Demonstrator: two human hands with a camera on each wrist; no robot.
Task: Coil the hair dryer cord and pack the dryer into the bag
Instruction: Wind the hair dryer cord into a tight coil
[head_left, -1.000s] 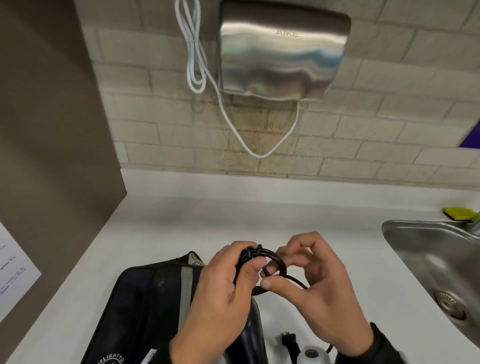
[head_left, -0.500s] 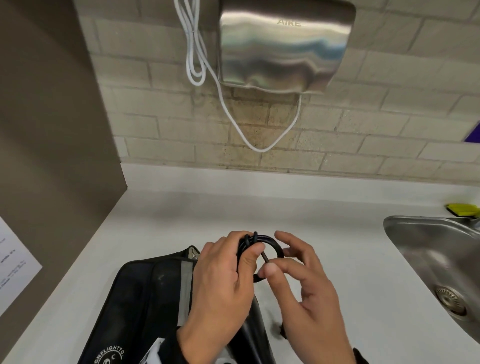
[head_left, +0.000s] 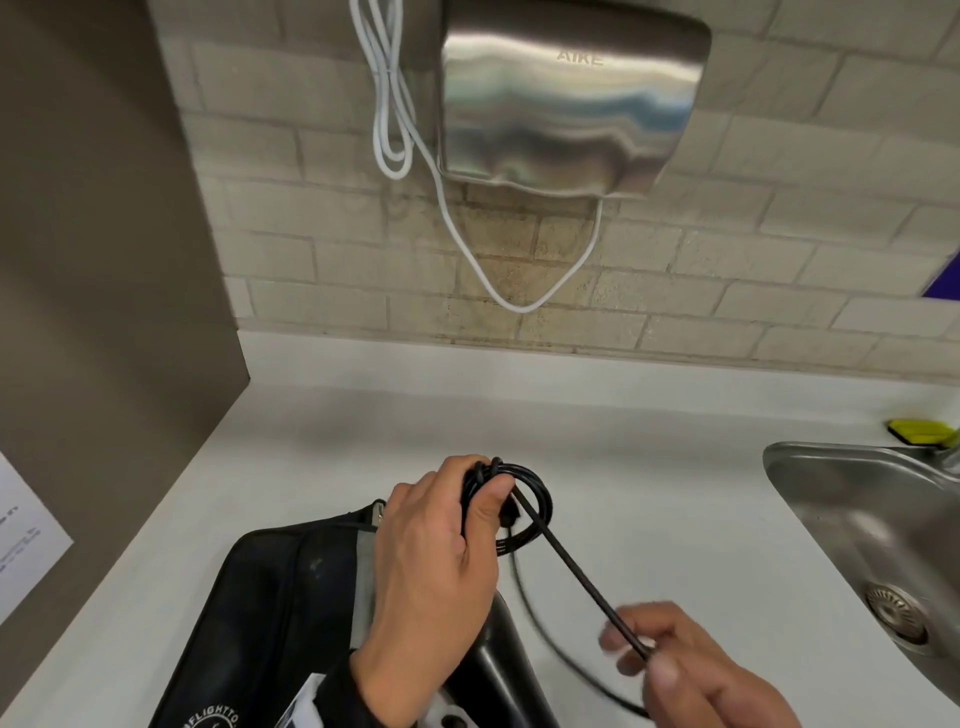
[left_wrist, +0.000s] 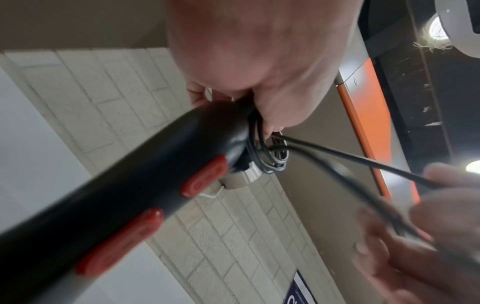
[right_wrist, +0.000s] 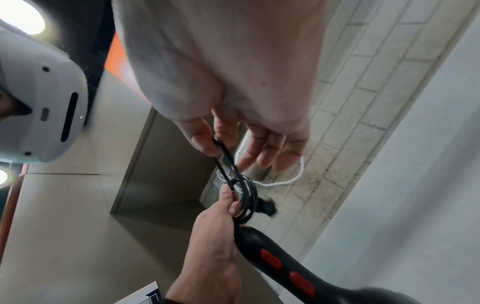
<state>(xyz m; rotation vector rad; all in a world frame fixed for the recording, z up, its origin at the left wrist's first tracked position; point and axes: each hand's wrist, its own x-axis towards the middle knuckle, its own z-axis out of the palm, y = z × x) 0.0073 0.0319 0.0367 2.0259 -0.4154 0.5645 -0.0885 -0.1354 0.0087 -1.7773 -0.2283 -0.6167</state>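
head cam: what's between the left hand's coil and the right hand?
A taut stretch of black cord runs from the coil in the left hand to the right hand; head view.

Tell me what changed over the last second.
The right hand drew back from the coil toward the person, pulling a pinched strand of cord out taut. The left hand still grips the coil above the bag.

A steel hand dryer (head_left: 571, 98) hangs on a pale brick wall (head_left: 779, 249), its white cable (head_left: 395, 130) looped to the left, above a white tabletop (head_left: 649, 467). A steel sink (head_left: 872, 519) sits at right, a brown panel (head_left: 104, 260) at left.
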